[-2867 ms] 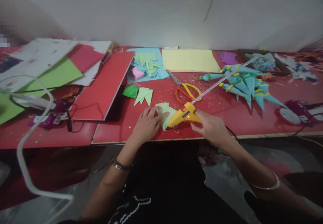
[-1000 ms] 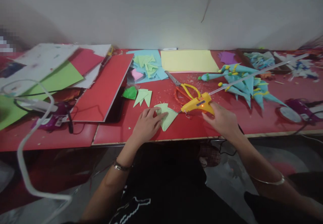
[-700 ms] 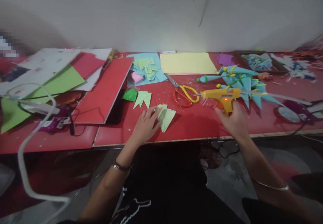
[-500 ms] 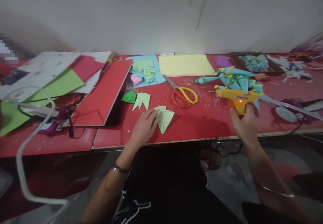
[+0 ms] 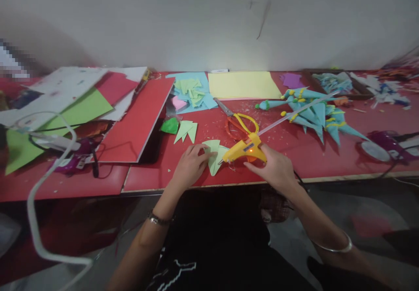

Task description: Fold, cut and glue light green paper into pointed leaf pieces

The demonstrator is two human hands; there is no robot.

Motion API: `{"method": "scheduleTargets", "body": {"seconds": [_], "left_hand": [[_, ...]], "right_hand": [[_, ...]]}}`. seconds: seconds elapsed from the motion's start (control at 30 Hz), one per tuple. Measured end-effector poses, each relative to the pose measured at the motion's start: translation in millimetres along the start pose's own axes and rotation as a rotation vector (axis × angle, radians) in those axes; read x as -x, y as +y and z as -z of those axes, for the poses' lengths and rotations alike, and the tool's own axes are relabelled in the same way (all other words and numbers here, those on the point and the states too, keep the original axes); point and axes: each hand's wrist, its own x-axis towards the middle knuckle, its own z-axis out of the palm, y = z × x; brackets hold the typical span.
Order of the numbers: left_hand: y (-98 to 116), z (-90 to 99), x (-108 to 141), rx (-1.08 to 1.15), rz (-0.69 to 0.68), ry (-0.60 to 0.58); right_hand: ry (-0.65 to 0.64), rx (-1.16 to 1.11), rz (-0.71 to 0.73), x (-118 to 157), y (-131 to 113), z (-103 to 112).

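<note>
Bare red table (image 5: 327, 162) runs rightward along its front edge. Near it, the left hand (image 5: 189, 163) touches green paper (image 5: 213, 165), tip toward the person; pinching or not, I can't tell. The right hand (image 5: 277, 168) grips a glue gun (image 5: 244, 149), nozzle (image 5: 221, 162) slanting down-left at the paper, back from beside the blue cones (image 5: 319, 115).

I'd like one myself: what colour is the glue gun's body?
Yellow. The glue gun, held in the right hand, shows best in the head view.
</note>
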Motion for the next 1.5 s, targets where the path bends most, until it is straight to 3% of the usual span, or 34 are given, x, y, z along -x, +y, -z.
{"method": "scheduleTargets", "body": {"seconds": [0.6,1.5], "left_hand": [[0.0,-0.1,0.6,0.031,-0.005,0.012],[1.1,0.8,-0.4,-0.007,-0.014,0.018]], "right_hand": [[-0.006,0.104,0.067,1.3,3.9,3.6],[0.021,0.169,0.027,-3.4,22.5,6.2]]}}
